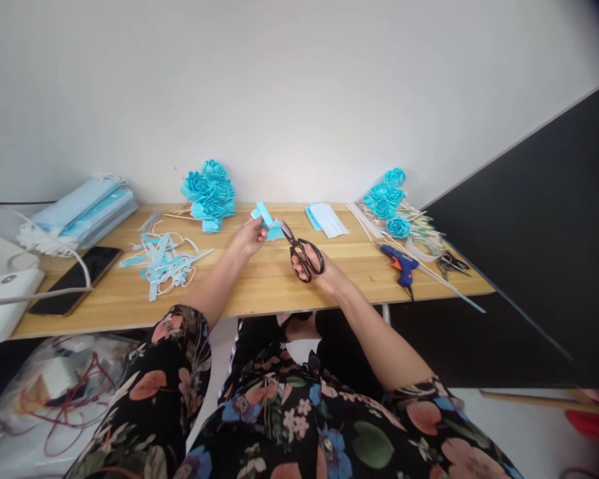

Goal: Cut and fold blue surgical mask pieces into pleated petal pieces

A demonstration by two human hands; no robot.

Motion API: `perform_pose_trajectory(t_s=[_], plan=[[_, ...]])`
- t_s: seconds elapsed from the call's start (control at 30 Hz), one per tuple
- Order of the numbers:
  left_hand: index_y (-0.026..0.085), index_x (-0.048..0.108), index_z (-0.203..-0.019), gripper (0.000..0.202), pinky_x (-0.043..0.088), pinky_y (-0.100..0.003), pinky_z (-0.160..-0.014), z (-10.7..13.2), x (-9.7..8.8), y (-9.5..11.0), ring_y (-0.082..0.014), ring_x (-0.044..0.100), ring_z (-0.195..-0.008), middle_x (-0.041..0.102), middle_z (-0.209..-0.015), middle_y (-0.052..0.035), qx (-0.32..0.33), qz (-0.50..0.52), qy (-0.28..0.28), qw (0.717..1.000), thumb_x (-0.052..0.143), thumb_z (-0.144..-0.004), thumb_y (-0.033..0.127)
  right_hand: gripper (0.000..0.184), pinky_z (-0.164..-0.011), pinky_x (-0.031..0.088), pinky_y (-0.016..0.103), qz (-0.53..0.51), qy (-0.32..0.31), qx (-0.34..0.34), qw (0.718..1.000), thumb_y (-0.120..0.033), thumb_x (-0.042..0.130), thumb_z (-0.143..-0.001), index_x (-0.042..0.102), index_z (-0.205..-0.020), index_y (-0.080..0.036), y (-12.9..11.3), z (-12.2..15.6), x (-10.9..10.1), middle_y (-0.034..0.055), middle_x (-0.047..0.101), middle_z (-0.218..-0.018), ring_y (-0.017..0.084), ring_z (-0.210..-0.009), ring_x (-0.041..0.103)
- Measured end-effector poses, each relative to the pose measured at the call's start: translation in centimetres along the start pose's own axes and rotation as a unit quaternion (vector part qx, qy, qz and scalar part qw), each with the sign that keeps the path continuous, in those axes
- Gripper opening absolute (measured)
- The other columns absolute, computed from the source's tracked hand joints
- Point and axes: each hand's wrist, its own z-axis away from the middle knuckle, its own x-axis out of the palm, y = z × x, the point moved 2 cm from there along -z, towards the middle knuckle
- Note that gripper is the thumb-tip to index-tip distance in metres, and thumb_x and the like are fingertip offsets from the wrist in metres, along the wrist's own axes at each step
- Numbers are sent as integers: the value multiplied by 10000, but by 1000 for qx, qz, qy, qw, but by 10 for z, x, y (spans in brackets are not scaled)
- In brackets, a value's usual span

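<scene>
Near the middle of the wooden table, my left hand [251, 235] pinches a small folded piece of light blue mask fabric [264, 214]. My right hand [307, 261] grips black-handled scissors [299, 251], their blades pointing up and left toward the fabric. Another blue fabric piece [275, 231] lies beneath, between the hands and close to the blade tips. Whether the blades touch any fabric I cannot tell. Just beyond the scissors, flat blue and white fabric pieces [328, 219] rest on the table.
Left on the table [239, 293] are stacked masks [87, 211], a phone [77, 279], a white device [10, 299] with a cable, and cut strips [166, 263]. Blue fabric flowers [210, 193] stand behind. At right lie more flowers [387, 199], a glue gun [400, 265], sticks and pliers [453, 263].
</scene>
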Motion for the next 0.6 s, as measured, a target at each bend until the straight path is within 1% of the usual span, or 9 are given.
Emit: perform_pose_trajectory(t_s=[0.07, 0.13, 0.23, 0.33, 0.43, 0.6], plan=[[152, 528, -792, 150, 230, -126, -338, -1, 0, -1, -13, 413, -353, 681, -677, -2, 5, -8, -5, 1000, 540, -941, 146, 469, -601, 605, 259, 31, -7, -12, 999, -587, 759, -743, 627, -935, -180, 2, 0, 3, 1, 607, -763, 100, -647, 557], [149, 534, -789, 140, 234, -128, -338, 0, 0, -2, -11, 414, -354, 683, -685, -4, 7, -18, -13, 1000, 595, -914, 157, 479, -694, 644, 318, 56, -9, -21, 998, -588, 765, -739, 644, -962, -182, 1, 0, 6, 4, 599, -780, 108, -683, 566], [143, 546, -795, 130, 229, -129, -339, 2, 2, -4, -8, 405, -351, 683, -679, -4, 10, -27, -14, 999, 597, -914, 160, 493, -696, 648, 306, 71, -7, -17, 997, -584, 769, -739, 664, -1014, -189, 0, 1, 11, 6, 587, -800, 106, -690, 565], [136, 548, -796, 151, 227, -137, -334, 6, 5, -4, -17, 398, -342, 695, -683, -21, 8, -25, -12, 1000, 517, -944, 129, 519, -683, 647, 287, 82, -3, -11, 997, -591, 774, -728, 673, -1045, -194, 0, 0, 15, 0, 573, -794, 100, -681, 562], [133, 549, -792, 188, 231, -140, -332, 7, 6, -5, -22, 408, -337, 705, -683, -30, 10, -24, -19, 999, 468, -961, 111, 492, -674, 648, 283, 89, 7, -16, 996, -576, 768, -744, 673, -1038, -193, 1, -2, 14, 1, 576, -792, 97, -673, 560], [115, 603, -799, 183, 285, -138, -358, 5, 5, -9, -24, 464, -367, 716, -703, -40, 22, -36, -35, 999, 505, -953, 129, 429, -674, 650, 282, 63, 14, -22, 998, -522, 759, -780, 672, -1042, -193, 5, -11, 13, 9, 604, -797, 103, -679, 578]])
